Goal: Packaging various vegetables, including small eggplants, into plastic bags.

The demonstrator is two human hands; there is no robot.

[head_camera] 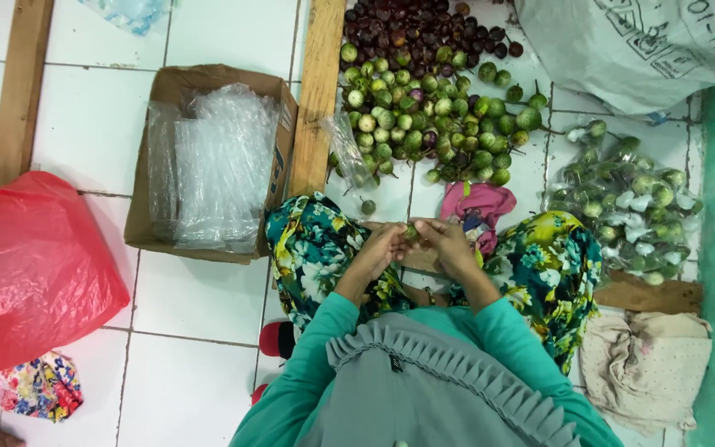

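Green and round, a small eggplant-like fruit sits pinched between the two hands just above the lap. Fingers of the left hand curl closed around its left side, and the fingers of the right hand close on it from the right, so both hands grip the same fruit. Both arms wear teal sleeves, and the knees are covered by a floral blue-and-yellow cloth. Just ahead, on the white tiled floor, lies a heap of green round fruits, with a heap of dark purple ones beyond it. To the right sit clear plastic bags filled with green fruits. To the left stands an open cardboard box of clear plastic bags, and farther left a red plastic bag.
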